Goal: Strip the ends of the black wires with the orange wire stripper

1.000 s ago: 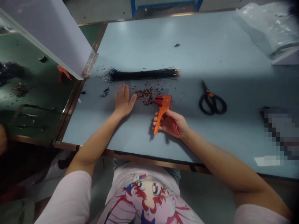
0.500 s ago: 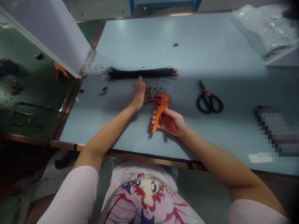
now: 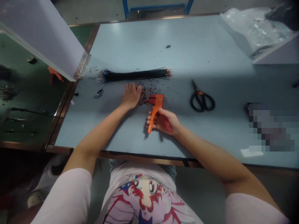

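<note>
My right hand (image 3: 167,121) is wrapped round the handles of an orange and red wire stripper (image 3: 157,105), its jaws pointing up and left. My left hand (image 3: 132,95) lies palm down on the table with its fingers stretched out, holding nothing. Between that hand and the stripper's jaws is a pile of small dark and coppery wire scraps (image 3: 143,97). Just beyond my left fingertips rests a long bundle of black wires (image 3: 135,75), with bare coppery ends on the right and bluish, silvery ends on the left.
Black-handled scissors (image 3: 202,100) lie right of the stripper. A blurred dark object (image 3: 268,124) is farther right, and a clear plastic bag (image 3: 254,31) is at the back right. A pale panel (image 3: 44,34) stands at left, near another orange tool (image 3: 55,74) on a green surface.
My left hand has turned from edge-on to palm down beside the scraps, its fingers spreading a little. The right hand still holds the stripper. The whole view has shifted slightly.
</note>
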The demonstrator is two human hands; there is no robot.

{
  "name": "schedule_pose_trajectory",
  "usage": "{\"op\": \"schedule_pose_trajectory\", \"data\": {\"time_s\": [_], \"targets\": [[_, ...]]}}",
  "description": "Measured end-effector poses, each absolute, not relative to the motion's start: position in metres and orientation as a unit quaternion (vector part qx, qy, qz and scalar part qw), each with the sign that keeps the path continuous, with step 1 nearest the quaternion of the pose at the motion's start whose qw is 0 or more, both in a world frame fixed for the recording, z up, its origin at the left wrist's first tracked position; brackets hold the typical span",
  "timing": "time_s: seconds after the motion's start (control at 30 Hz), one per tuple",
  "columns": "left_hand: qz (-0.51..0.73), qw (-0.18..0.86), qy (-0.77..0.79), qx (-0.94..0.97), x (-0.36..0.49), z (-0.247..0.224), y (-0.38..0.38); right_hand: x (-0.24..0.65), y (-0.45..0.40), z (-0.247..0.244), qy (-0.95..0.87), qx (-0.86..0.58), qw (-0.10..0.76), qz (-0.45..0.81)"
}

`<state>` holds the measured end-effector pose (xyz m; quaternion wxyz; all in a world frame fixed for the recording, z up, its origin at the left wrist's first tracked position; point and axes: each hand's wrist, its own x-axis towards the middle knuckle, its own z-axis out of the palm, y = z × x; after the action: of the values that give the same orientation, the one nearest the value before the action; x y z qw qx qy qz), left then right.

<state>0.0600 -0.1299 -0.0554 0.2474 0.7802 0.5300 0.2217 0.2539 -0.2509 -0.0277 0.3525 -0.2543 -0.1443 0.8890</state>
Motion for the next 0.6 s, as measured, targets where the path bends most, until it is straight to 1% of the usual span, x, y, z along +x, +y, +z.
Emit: {"op": "schedule_pose_trajectory", "data": {"time_s": [0.13,0.17,0.23,0.3,0.37,0.5,0.6], "targets": [[0.24,0.337,0.54,0.733,0.095,-0.047,-0.132,0.253,-0.251,-0.028,-0.144,-0.256,0.351,0.889],[0.249,0.351,0.534,0.728,0.099,-0.043,-0.132,0.253,-0.251,-0.029,-0.145,-0.255,0.352,0.889],[0.27,0.349,0.529,0.725,0.1,-0.037,-0.128,0.253,-0.25,-0.03,-0.144,-0.253,0.353,0.889],[0.285,0.309,0.546,0.724,0.092,-0.032,-0.121,0.253,-0.25,-0.03,-0.142,-0.25,0.353,0.89],[0.289,0.242,0.581,0.721,0.079,-0.029,-0.111,0.253,-0.25,-0.031,-0.139,-0.246,0.356,0.891],[0.257,0.097,0.605,0.747,0.051,-0.026,-0.091,0.252,-0.25,-0.03,-0.13,-0.247,0.356,0.892],[0.222,0.034,0.606,0.763,0.04,-0.024,-0.077,0.252,-0.25,-0.03,-0.125,-0.249,0.353,0.893]]}}
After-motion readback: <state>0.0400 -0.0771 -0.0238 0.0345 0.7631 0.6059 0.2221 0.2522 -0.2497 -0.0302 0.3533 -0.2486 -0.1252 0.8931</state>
